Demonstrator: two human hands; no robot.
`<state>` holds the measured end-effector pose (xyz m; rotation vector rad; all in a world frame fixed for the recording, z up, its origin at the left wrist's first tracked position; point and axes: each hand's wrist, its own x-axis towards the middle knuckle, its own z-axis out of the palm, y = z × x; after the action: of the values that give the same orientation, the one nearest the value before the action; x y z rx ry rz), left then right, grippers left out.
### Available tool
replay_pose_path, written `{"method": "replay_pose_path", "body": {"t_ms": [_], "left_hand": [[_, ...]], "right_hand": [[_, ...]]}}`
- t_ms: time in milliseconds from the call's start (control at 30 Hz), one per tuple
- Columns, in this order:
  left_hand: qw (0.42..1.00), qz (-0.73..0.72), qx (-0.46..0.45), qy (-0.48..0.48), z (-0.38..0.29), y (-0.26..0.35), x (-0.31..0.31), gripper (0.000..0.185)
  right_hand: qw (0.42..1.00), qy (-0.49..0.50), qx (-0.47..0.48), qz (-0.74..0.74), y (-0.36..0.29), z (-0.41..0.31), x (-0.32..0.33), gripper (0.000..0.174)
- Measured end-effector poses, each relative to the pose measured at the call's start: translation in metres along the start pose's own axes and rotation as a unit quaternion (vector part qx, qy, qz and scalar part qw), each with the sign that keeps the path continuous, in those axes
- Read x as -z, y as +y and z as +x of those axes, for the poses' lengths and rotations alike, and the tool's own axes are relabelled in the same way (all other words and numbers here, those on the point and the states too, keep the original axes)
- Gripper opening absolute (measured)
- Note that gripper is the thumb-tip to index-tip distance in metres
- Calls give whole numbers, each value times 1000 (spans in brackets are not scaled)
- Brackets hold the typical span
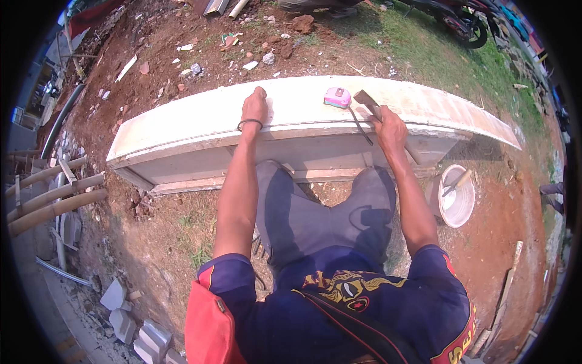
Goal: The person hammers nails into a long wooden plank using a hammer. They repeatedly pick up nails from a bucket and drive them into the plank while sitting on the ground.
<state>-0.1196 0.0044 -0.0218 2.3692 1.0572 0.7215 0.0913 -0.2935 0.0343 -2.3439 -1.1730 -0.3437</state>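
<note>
A long white panel [300, 102] on a wooden frame lies across in front of my knees. My left hand [255, 109], with a dark band at the wrist, rests closed on its top; whether something small is between the fingers cannot be told. My right hand [391, 129] grips a hammer [367, 100] near its head, above the panel's near edge, with the handle slanting down behind the wrist. Just left of the hammer head, a pink tape measure [337, 97] lies on the panel, its dark strap hanging over the edge.
A white bucket [435, 195] with a wooden-handled tool [463, 179] in it stands at the right. Bamboo poles [57, 209] lie at the left, and broken blocks [120, 314] at lower left. Rubble covers the soil beyond the panel. A motorcycle [468, 29] and part of another person [318, 5] are farther off.
</note>
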Motion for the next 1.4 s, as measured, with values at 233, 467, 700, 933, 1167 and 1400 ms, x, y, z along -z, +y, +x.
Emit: {"method": "replay_pose_path", "body": {"t_ms": [233,467,700,933,1167,1400], "left_hand": [[999,-49,5,5,2,2,5,15],[999,-25,9,-19,1,3,6,15],[997,-42,43,-46,1,7,9,17],[996,-53,59,-37,1,10,13,16],[995,-74,64,-26,2,3,7,15],[926,-349,134,39,14,-8,7,15]], "right_hand": [[942,-132,306,50,-78,-7,11,37],[775,-200,596,-70,-130,-8,0,16],[851,-189,483,-78,-138,-18,-21,16],[919,-277,281,22,-146,-15,-26,35],[952,-257,-9,165,-140,-2,-26,43],[946,-290,-75,123,-137,-5,-38,43]]}}
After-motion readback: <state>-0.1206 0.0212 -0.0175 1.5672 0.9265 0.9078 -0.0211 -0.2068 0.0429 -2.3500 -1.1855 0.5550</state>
